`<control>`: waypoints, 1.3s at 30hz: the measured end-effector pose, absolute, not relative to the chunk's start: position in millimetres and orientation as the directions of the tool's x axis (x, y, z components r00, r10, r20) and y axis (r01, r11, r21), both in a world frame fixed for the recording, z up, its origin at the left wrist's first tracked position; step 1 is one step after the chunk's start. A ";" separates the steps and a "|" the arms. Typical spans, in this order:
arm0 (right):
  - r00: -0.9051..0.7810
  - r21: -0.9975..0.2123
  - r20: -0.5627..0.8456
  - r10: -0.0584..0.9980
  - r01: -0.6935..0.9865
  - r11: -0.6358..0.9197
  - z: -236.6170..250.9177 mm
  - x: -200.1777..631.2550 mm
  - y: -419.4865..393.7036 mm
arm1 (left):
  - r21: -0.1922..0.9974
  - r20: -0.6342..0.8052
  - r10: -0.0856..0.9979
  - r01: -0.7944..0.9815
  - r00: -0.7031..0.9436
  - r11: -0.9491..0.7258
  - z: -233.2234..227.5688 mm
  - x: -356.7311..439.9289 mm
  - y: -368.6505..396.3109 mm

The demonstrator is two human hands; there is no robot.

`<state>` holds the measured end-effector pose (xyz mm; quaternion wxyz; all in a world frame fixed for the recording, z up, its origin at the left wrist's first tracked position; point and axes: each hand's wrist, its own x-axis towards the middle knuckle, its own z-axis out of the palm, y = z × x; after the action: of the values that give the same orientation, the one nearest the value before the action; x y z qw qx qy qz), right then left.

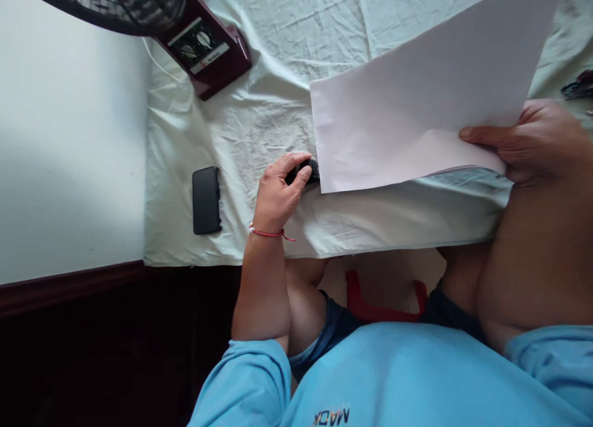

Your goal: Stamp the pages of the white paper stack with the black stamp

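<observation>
My left hand (280, 189) is closed around a small black object that looks like a stapler (315, 169), most of it hidden under the fingers. Its front end meets the left edge of a stack of white paper sheets (407, 105); whether the edge lies inside it I cannot tell. At the stack's right end, my right hand (542, 139) grips the near corner, thumb on top and fingers underneath. The sheets bend upward there, and their near edges show slightly apart.
A black phone (206, 201) lies left of my left hand on the pale green tablecloth (259, 112). A dark red fan (217, 62) stands at the back left by the white wall (69, 136). A dark object (579, 86) lies at the far right. Below is a red stool (384, 309).
</observation>
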<state>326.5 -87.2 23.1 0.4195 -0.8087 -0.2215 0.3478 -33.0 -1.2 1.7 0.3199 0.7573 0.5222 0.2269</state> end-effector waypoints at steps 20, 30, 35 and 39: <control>0.638 -0.832 -0.362 0.680 0.107 -0.544 27.3 321.6 -86.7 | 0.520 -0.003 0.945 0.808 0.327 -0.277 -8.8 -18.0 -6.6; 0.643 -0.821 -0.393 0.657 0.075 -0.565 37.5 313.0 -84.1 | 0.659 -0.007 0.910 0.686 0.414 -0.307 -0.6 -27.3 -2.6; 0.625 -0.847 -0.371 0.687 0.075 -0.526 31.8 317.8 -85.9 | 0.677 -0.068 0.899 0.681 0.434 -0.278 3.6 -29.2 -2.6; 0.624 -0.848 -0.357 0.696 0.096 -0.521 26.8 320.7 -86.6 | 0.670 -0.071 0.895 0.686 0.440 -0.284 2.0 -29.8 -1.5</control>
<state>320.7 -86.6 26.8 0.4217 -0.7963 -0.2485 0.3555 -29.8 -1.5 2.0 0.3229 0.7848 0.5037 0.1617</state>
